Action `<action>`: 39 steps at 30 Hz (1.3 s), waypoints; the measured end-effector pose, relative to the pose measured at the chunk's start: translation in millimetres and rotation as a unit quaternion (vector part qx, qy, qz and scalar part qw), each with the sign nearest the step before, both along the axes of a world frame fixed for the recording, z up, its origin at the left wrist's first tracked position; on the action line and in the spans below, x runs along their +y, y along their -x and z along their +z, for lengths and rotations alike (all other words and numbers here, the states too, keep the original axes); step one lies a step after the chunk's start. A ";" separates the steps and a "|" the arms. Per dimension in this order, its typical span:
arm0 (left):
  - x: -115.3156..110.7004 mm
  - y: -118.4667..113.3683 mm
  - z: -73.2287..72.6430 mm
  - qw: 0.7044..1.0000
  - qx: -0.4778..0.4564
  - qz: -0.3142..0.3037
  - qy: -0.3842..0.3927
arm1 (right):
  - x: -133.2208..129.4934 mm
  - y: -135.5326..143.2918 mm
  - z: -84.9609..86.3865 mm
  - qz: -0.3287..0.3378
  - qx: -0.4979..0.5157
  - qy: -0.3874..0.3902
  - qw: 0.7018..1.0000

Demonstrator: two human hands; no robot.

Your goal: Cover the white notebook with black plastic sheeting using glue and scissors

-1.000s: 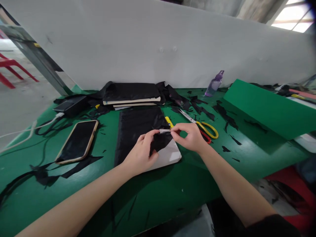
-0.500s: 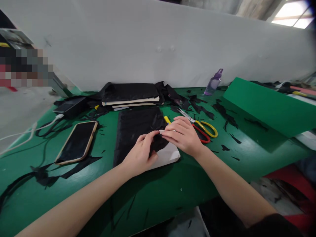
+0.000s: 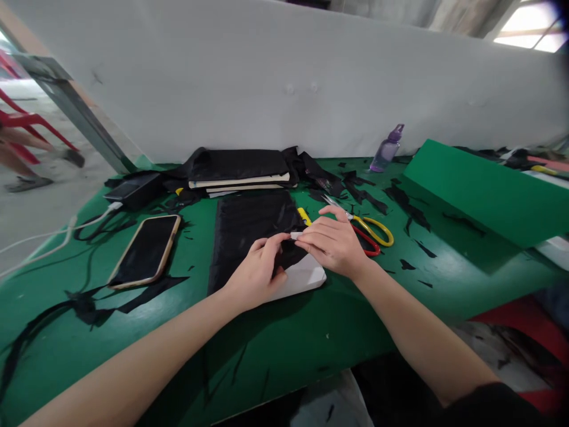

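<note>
While left fingers (image 3: 276, 239) and right fingers (image 3: 320, 235) pinch a white strip (image 3: 294, 236), a purple bottle (image 3: 386, 152) stands, contents unclear

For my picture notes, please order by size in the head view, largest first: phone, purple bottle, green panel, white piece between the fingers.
1. Green panel
2. Phone
3. Purple bottle
4. White piece, partly hidden

Nearness may enlarge the phone.

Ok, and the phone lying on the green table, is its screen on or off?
It looks off: the phone lies face up, its screen dark, with no lit icons or text visible.
</note>
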State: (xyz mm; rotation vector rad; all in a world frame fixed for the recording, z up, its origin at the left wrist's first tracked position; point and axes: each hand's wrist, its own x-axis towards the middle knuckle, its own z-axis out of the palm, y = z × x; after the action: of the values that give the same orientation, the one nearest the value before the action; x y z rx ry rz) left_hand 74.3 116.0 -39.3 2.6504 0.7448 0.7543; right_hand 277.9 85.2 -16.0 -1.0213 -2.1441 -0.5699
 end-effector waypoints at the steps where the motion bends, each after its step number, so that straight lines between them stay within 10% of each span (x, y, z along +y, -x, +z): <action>1: -0.2 -0.1 0.3 1.000 0.000 0.000 -0.001 | -0.6 0.0 0.5 -0.003 -0.004 -0.001 1.000; 39: -2.7 2.5 0.5 0.999 0.039 -0.021 0.007 | -1.0 1.9 0.3 0.030 0.011 0.019 0.999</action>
State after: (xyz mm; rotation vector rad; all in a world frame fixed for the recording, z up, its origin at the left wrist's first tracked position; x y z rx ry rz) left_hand 71.8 113.2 -38.8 2.6866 0.7094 0.6362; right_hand 276.0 84.2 -15.7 -0.9766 -2.1660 -0.4897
